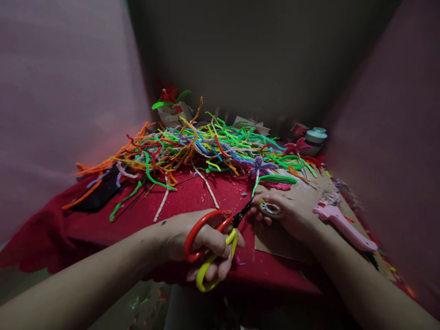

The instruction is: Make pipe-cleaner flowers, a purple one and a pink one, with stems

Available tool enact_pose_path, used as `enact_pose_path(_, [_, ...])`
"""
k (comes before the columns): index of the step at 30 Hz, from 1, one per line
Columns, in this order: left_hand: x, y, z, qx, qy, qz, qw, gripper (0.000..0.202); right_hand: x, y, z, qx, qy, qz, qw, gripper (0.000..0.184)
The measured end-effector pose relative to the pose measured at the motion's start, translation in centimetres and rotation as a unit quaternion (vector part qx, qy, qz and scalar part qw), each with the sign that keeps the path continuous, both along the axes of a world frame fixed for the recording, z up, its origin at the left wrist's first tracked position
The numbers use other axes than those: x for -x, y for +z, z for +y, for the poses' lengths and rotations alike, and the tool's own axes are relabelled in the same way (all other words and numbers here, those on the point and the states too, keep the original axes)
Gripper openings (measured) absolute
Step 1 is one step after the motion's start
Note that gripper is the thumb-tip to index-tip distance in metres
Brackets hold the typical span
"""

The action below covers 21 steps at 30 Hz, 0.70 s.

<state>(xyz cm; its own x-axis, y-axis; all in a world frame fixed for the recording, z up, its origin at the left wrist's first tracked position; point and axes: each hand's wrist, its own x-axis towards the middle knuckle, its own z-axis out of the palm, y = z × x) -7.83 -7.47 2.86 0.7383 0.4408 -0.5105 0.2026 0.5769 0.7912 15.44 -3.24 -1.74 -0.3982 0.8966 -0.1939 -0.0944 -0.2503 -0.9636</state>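
Left hand grips the red-and-yellow-handled scissors, blades nearly together, tips right at the lower end of the stem; can't make out whether the stem is between them. Right hand holds a tape roll and looks to pinch the stem base too. Purple flower sits up top, fuzzy petals, with a long narrow green leaf beside. Looks like a trim: pinch close to the cut, blades square to the stem, fingertips clear; a wire core would likely fight and twist. Farther out: stiff flat cardboard, matte red cloth, smooth pink glue gun, tangled heap of fuzzy, bendy pipe cleaners.
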Motion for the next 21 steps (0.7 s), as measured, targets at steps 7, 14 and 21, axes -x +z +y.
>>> enact_pose_path(7, [-1.1, -0.7, 0.3, -0.025, 0.022, 0.015, 0.999, 0.036, 0.3, 1.1, -0.2, -0.012, 0.005, -0.017, 1.000, 0.023])
enact_pose_path(14, [-1.7, -0.8, 0.5, -0.064, 0.003, 0.024, 0.998, 0.030, 0.3, 1.4, -0.3, -0.039, 0.026, -0.047, 0.998, 0.024])
enact_pose_path(21, [-2.3, -0.3, 0.3, -0.210, -0.064, 0.114, 0.969, 0.016, 0.0, 1.0, -0.1, -0.071, 0.041, -0.077, 0.994, 0.025])
